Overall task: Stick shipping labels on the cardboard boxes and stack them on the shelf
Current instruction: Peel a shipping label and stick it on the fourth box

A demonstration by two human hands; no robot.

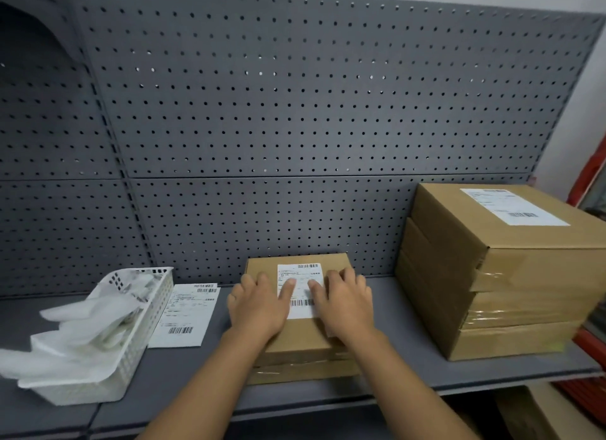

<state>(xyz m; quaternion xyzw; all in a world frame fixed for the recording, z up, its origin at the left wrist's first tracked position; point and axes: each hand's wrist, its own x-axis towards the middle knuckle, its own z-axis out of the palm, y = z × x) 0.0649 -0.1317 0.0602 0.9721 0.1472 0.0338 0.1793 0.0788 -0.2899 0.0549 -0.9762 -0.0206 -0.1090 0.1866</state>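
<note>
A small cardboard box (301, 344) lies on the grey shelf (410, 351) in front of me. A white shipping label (300, 275) with barcodes lies on its top face. My left hand (260, 305) and my right hand (344, 303) rest flat on the box top, fingers spread, fingertips pressing on the label from either side. To the right stands a stack of larger cardboard boxes (511, 292); the top one carries its own label (515, 206). A loose label sheet (185, 315) lies flat on the shelf to the left of the small box.
A white plastic basket (137, 344) holding crumpled white backing papers sits at the left of the shelf. A grey pegboard wall (295, 111) rises behind everything. Another cardboard box (537, 413) shows below the shelf at the lower right. Red items are at the right edge.
</note>
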